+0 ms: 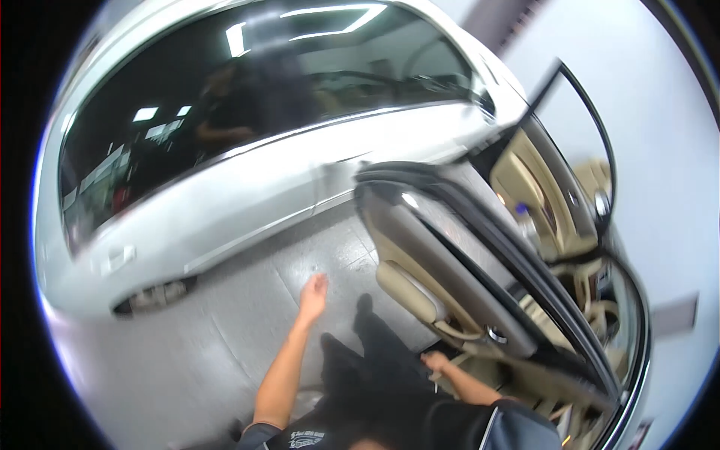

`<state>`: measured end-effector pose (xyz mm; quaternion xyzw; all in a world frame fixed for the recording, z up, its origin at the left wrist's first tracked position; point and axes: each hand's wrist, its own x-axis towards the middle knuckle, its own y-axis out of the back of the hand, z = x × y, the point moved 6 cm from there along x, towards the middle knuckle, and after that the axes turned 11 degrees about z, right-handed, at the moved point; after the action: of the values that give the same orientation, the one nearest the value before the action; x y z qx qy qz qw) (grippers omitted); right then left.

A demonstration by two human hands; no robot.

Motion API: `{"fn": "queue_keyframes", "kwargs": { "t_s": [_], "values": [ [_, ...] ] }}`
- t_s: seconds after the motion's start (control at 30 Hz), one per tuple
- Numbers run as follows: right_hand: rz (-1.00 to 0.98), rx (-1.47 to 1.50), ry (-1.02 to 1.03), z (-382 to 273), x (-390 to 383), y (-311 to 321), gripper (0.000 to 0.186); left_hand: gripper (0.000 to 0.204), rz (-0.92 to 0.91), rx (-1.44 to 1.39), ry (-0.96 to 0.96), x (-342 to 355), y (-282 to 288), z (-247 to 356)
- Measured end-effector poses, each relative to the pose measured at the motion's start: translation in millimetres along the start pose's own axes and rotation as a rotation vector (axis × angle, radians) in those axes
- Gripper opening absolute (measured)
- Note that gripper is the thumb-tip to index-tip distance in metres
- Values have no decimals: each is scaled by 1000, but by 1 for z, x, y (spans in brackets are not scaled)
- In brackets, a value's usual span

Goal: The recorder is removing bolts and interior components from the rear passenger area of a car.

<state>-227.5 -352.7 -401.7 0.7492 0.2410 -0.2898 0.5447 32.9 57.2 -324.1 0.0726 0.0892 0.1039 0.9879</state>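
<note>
My left hand (314,295) is stretched forward over the grey tiled floor, between the silver car and the open door. Motion blurs its fingers, and nothing clearly shows in it. Lower and to the right, my right hand (433,361) is held low beside the inner side of the open car door (442,262). Its fingers look curled, but what they hold, if anything, is too small to make out. The door has a grey and beige trim panel with a padded beige armrest (409,290) and a chrome inner handle (496,334).
A silver car (247,191) with dark, reflective windows stands across the far side. At the right, a second open door (547,184) of the beige-trimmed car reaches outward. Grey floor tiles (247,300) lie between the cars, and a pale wall (667,165) rises at the right.
</note>
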Motion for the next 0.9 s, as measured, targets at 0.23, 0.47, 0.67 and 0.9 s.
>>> {"fn": "queue_keyframes", "kwargs": {
  "t_s": [0.23, 0.47, 0.67, 0.9],
  "values": [
    [500, 704, 191, -266, -55, 298, 37, 25, -84, -180, -158, 202, -60, 248],
    [1474, 921, 254, -313, -50, 402, 27, 34, -824, 132, -234, 249, -193, 280],
    [1485, 1396, 266, -344, -30, 433, 36, 38, -1260, 675, -608, 211, -229, 246],
    [1698, 1516, 73, -399, -37, 356, 69, 34, -1219, 567, -834, 126, -175, 223]
  ]
}}
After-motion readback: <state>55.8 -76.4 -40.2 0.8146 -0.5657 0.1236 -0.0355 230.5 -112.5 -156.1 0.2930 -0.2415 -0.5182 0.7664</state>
